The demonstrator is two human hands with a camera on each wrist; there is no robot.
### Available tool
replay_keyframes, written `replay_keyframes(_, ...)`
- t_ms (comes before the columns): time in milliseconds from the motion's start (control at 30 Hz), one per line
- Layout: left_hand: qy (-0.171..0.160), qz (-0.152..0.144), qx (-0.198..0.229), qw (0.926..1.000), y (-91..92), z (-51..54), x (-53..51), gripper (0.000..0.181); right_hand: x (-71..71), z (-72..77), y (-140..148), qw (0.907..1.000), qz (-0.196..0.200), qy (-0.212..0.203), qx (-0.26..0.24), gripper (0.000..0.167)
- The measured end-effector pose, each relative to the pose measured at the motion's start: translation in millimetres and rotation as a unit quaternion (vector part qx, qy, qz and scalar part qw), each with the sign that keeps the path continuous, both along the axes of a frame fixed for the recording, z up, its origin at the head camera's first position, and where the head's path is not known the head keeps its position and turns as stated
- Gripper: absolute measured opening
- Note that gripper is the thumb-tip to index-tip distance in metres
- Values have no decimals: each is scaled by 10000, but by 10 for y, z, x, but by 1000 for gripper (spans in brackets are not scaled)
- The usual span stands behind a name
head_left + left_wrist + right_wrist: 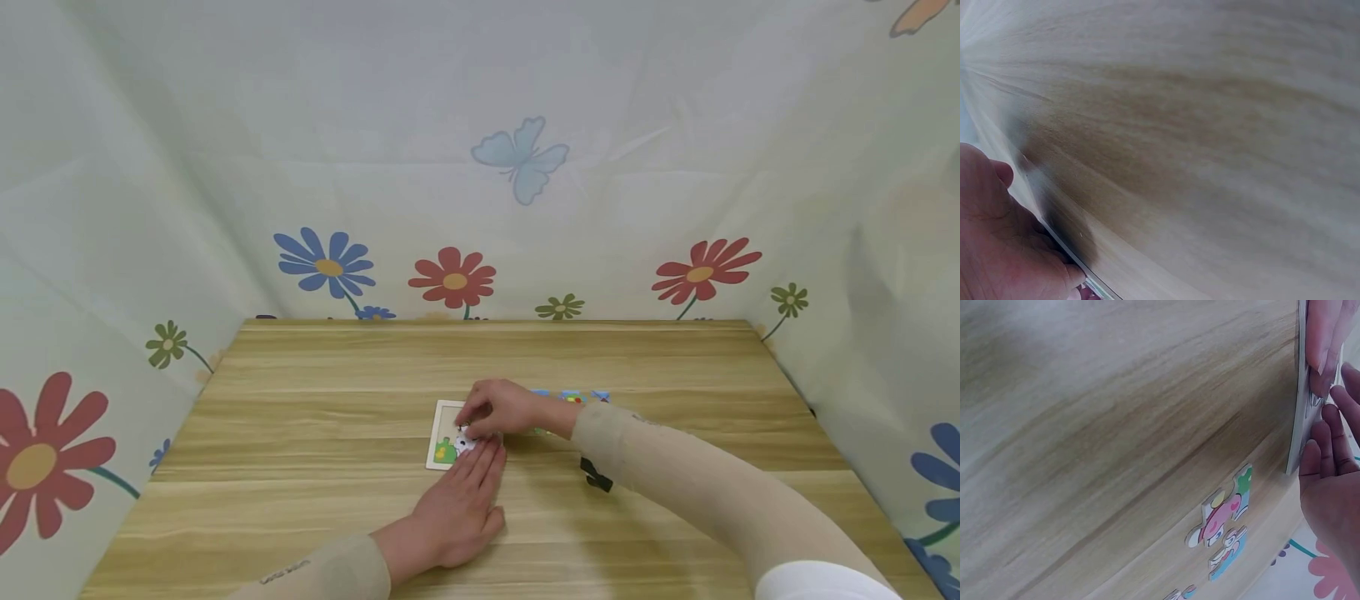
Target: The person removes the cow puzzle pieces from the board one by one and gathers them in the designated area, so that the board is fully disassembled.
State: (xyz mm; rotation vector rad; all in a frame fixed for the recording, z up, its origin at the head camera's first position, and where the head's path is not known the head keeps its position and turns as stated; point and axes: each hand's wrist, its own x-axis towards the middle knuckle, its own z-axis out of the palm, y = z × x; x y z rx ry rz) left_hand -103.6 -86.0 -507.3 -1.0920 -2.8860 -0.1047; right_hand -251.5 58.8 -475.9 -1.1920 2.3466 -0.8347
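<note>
A shallow, square puzzle tray with a pale cream rim [432, 433] lies flat just below the centre of the head view. Inside it, a white cartoon animal with black markings [465, 444] shows beside a green patch with a yellow shape [445, 452] in the lower left corner; a beige area shows higher up.

The left hand [461, 508] reaches in from the bottom of the frame and lies across the tray's lower right part, fingers straight and together, thumb out to the side. The right hand [501, 408] comes from the right, above the left one, fingers curved down, index finger and thumb close together over the tray; whether they pinch a piece cannot be told.

Colourful loose puzzle pieces [573, 397] lie right of the tray, partly hidden by the right forearm. The right wrist view shows them low in the frame: a pink-and-green piece [1221, 515], a blue-edged piece [1229, 553] near it, and another cut off by the bottom edge.

Beige sleeves [697, 467] cover both forearms, with a small black object [596, 475] below the right one. Around them spreads a wood-grained tabletop [315, 467]. Behind, a whitish backdrop [360, 100] carries red, blue and green flowers and a pale blue butterfly [521, 158].
</note>
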Motion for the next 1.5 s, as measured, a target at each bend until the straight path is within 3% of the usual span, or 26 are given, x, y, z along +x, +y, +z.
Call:
replay_keyframes(167,-5,-8,-5,10000,0,-7,-2,64,7,15,-20,10000,65,-56,-31,19)
replay_keyframes(533,108,-86,120,9998,0,-9,-17,65,-62,-20,-56,9993,-215,-272,170,11)
replay_keyframes(767,-8,-121,128,9998,4,-52,-33,66,-71,14,-81,9988,-231,-261,341,5)
replay_keyframes(1000,122,-124,111,9998,4,-112,-40,66,-78,12,-91,9993,-227,-72,286,5)
replay_keyframes(1500,2,-31,-48,10000,-5,-23,0,65,-75,5,-113,9990,19,-443,63,5)
